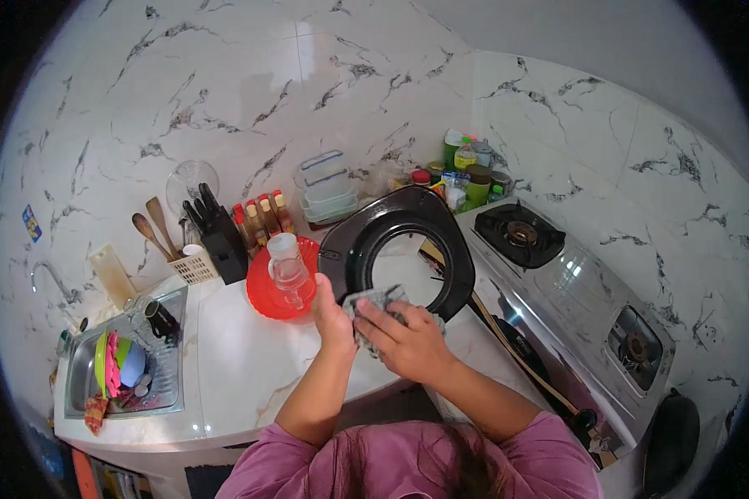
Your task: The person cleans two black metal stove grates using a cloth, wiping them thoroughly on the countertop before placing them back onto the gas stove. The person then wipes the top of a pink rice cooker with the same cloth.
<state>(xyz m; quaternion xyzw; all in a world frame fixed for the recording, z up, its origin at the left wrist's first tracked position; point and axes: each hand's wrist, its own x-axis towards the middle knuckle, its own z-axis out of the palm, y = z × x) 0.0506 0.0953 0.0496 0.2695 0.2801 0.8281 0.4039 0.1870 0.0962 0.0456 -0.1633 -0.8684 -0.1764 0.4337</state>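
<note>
A black, glossy burner drip pan (343, 243) with a large round hole is held up in front of me, tilted above the counter. My left hand (335, 321) grips its lower left edge, thumb up and the other fingers hidden behind cloth and pan. In my right hand (406, 340) is a grey patterned cloth (365, 305), pressed against the pan's lower rim. To the right stands a steel two-burner gas stove (568, 305). Its far burner (522, 233) sits in a similar black pan, while the near burner (636, 349) shows in a bare opening.
A red plate (259, 290) with glass mugs (289, 271) stands left of the pan. Behind are a knife block (225, 252), spice bottles (271, 215), plastic containers (327, 193) and jars (477, 181). The sink (175, 368) at far left holds colourful dishes (122, 362).
</note>
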